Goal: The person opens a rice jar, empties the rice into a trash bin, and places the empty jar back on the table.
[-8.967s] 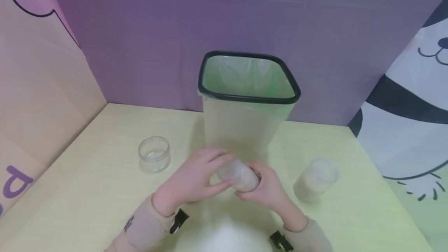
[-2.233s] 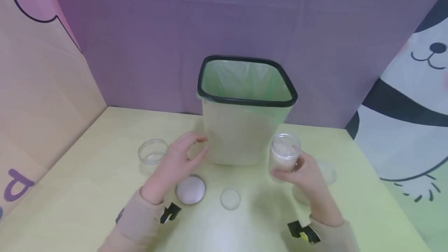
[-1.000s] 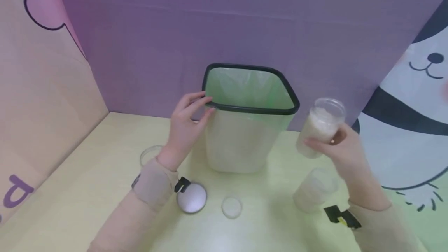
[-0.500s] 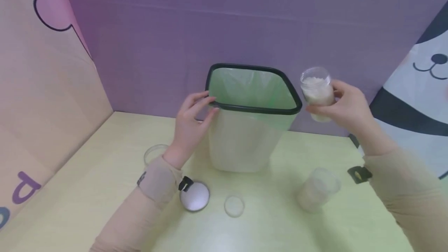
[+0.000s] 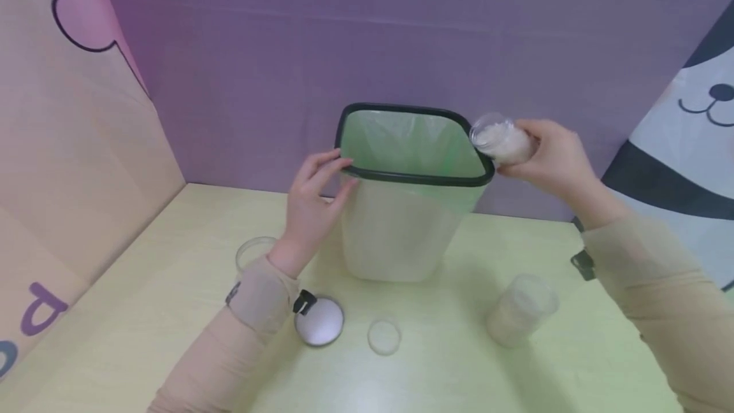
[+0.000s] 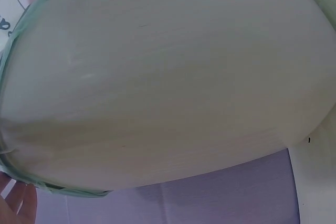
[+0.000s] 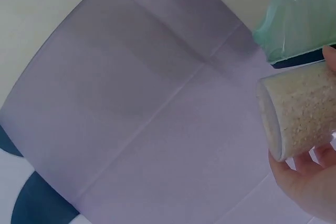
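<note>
My right hand (image 5: 553,159) grips a clear jar (image 5: 507,142) of white grainy stuff. Its open mouth tilts left at the right rim of the trash bin (image 5: 395,228), and the contents still lie inside it. In the right wrist view the jar (image 7: 304,111) lies almost on its side beside the green bin liner (image 7: 304,14), fingers round it. With fingers over the black rim and thumb outside, my left hand (image 5: 315,199) holds the bin's left front corner. The bin wall (image 6: 173,77) fills most of the left wrist view.
A second clear jar (image 5: 522,311) with pale contents stands on the table at right. A silvery round lid (image 5: 319,322) and a small clear disc (image 5: 384,337) lie in front of the bin. Behind my left forearm a clear round container (image 5: 250,248) is partly hidden.
The right hand has lifted the jar from the table's right side, brought it left to the bin's rim and tilted it. Earlier the left hand moved up onto the rim, where it stays.
</note>
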Available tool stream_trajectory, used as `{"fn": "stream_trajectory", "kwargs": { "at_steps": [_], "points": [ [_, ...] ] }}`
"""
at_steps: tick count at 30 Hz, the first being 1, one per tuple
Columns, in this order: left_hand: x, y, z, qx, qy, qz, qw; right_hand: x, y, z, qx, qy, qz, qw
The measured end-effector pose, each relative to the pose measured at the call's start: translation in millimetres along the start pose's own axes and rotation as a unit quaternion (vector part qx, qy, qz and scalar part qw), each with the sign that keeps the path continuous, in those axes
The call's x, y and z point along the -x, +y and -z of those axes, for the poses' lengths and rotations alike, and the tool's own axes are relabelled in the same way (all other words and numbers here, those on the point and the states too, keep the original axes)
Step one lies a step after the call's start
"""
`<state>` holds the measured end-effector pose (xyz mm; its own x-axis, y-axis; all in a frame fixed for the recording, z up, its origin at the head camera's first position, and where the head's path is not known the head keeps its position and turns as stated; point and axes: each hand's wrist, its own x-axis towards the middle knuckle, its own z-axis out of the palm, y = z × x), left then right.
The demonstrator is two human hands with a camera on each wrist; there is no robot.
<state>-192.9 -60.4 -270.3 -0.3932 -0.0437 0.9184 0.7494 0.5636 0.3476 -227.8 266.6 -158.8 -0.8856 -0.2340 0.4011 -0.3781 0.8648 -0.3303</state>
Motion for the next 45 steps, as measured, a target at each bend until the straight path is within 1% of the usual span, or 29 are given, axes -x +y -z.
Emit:
{"fn": "stream_trajectory", "kwargs": {
  "at_steps": [4,7,9,16,22,26,31,34,45],
  "points": [
    [0.7,0.4,-0.1,0.000,0.003,-0.001,1.0000,-2,-3,2,0.036,0.002,0.026,0.999],
    [0.6,1.8,0.8,-0.002,0.011,-0.001,0.9999,-4,-6,3,0.065,0.004,0.050,0.997],
    [0.7,2.0,1.9,-0.005,0.015,0.000,0.9999,-6,-8,3,0.080,0.003,0.059,0.995],
    [2.1,0.5,3.6,-0.006,0.020,0.006,0.9998,-8,-14,4,0.098,-0.008,0.059,0.993],
    [2.6,1.1,3.3,-0.003,0.024,0.009,0.9997,-9,-16,3,0.105,-0.008,0.057,0.993],
    [2.4,1.5,2.8,-0.001,0.025,0.009,0.9996,-10,-17,3,0.114,-0.001,0.061,0.992],
    [2.7,0.3,2.8,0.001,0.027,0.012,0.9996,-12,-20,2,0.129,0.014,0.078,0.989],
    [3.0,-0.9,2.8,0.001,0.028,0.013,0.9995,-13,-22,1,0.135,0.017,0.082,0.987],
    [3.8,-2.6,3.1,0.001,0.029,0.009,0.9995,-14,-26,-1,0.143,0.005,0.073,0.987]
  ]
}}
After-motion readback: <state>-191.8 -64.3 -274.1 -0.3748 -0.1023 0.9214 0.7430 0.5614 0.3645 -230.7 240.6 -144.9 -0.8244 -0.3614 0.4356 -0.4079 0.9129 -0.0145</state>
